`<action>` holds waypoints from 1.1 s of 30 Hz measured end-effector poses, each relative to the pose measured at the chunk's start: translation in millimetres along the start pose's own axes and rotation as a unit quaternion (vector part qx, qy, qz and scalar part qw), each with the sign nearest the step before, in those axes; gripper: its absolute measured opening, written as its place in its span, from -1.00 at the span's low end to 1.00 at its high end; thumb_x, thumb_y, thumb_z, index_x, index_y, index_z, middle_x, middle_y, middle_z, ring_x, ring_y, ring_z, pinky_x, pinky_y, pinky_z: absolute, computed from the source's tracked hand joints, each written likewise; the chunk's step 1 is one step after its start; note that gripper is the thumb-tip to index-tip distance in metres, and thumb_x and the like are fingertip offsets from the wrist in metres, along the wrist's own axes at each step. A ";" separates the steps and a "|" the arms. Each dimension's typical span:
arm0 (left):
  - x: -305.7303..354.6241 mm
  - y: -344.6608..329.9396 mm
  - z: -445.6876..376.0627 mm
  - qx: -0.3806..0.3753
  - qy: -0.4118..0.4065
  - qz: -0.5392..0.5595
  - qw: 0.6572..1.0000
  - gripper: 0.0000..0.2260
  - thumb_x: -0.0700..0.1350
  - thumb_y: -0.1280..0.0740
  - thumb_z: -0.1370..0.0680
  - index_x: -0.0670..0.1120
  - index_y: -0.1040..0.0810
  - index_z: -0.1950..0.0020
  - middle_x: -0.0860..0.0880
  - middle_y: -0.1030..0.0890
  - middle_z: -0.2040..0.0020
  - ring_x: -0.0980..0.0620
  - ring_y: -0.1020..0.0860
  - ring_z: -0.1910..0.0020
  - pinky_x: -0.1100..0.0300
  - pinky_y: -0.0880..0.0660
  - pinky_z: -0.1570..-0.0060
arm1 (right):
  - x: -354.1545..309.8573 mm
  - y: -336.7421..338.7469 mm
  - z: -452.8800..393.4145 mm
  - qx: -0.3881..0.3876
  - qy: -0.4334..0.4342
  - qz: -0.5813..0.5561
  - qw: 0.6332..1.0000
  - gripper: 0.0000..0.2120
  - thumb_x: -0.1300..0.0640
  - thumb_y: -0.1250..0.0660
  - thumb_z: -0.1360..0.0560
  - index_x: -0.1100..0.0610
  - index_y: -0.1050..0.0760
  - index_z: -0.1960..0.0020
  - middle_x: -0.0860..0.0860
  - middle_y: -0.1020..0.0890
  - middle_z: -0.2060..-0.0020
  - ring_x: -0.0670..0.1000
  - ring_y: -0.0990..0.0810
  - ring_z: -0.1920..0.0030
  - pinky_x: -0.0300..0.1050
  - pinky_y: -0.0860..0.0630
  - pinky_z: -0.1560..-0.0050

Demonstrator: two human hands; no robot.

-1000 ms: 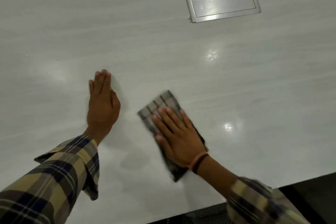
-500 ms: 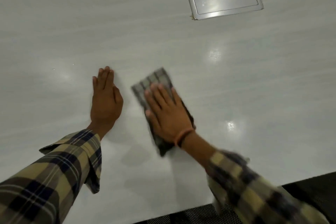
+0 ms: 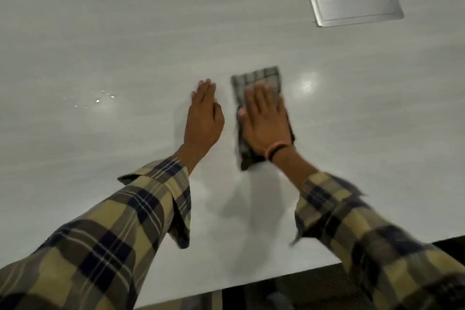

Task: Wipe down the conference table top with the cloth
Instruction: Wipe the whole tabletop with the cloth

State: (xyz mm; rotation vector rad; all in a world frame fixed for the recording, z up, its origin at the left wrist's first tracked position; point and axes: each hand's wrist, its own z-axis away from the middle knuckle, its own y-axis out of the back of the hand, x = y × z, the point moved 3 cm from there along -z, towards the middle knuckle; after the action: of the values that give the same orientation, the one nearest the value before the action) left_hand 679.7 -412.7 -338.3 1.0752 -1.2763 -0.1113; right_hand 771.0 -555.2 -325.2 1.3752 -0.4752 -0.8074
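Pale, glossy tabletop (image 3: 125, 33) fills nearly the whole head view, its faint grain running crosswise and several ceiling-light reflections showing on it. Left hand (image 3: 204, 118) lies palm-down on the bare surface, fingers (image 3: 205, 90) straight and held close together, thumb tucked alongside; it holds nothing. Right hand (image 3: 265, 122) lies palm-down just beside it, pressing flat on the checked grey cloth (image 3: 256, 78); its fingers (image 3: 259, 95) are straight and slightly spread, not curled round the fabric, and the thumb rests at the cloth's left edge. Cloth is folded into a narrow oblong that lies flat on the tabletop, its far end projecting beyond the fingertips and its near end emerging below the wrist; its outline is somewhat blurred. Two bands (image 3: 276, 148), one pink and one dark, circle the right wrist. Both forearms wear plaid sleeves (image 3: 120, 229) of yellow, navy and grey, the left cuff hanging open. Small water droplets (image 3: 95, 98) glisten on the surface well to the left of the hands. Metal cable hatch (image 3: 354, 7), rectangular with a dark slot along its far edge, is set flush into the tabletop at upper right, well apart from the cloth. Dark floor (image 3: 314, 289) shows past the near table edge at lower right.
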 end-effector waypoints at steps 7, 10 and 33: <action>-126.6 137.2 44.3 0.001 -0.033 -0.114 0.993 -0.52 -0.09 -0.04 -0.71 -0.29 -0.36 -0.56 -0.20 -0.34 -0.60 -0.15 -0.17 -0.65 -0.11 -0.06 -0.65 | -28.7 -19.8 130.8 -0.041 0.107 0.006 0.993 -0.40 -0.17 0.02 -0.69 0.06 -0.12 -0.66 0.06 -0.12 -0.65 0.10 -0.03 -0.66 0.31 -0.13 -0.57; -166.6 170.6 57.0 -0.007 -0.021 -0.136 0.990 -0.49 -0.07 0.00 -0.71 -0.26 -0.26 -0.62 -0.16 -0.24 -0.65 -0.10 -0.08 -0.68 -0.03 0.04 -0.67 | -26.9 -5.5 56.5 -0.002 -0.055 0.001 0.998 -0.34 -0.22 0.13 -0.67 0.09 -0.06 -0.67 0.10 -0.06 -0.66 0.09 0.06 -0.66 0.27 0.01 -0.61; -182.2 171.3 57.5 -0.006 -0.021 -0.098 0.995 -0.51 -0.15 -0.03 -0.70 -0.26 -0.24 -0.63 -0.15 -0.24 -0.66 -0.06 -0.12 -0.67 -0.02 -0.03 -0.66 | -157.4 -4.4 -114.7 0.014 -0.068 0.007 0.998 -0.25 -0.24 0.30 -0.61 0.14 0.00 -0.68 0.14 -0.05 -0.66 0.14 0.03 -0.66 0.23 0.12 -0.63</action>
State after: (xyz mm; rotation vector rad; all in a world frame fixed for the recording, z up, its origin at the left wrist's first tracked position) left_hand 487.7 -243.3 -354.6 1.1918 -1.2037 -0.2901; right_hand 750.1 -361.6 -324.1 1.3469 -0.6036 -0.8888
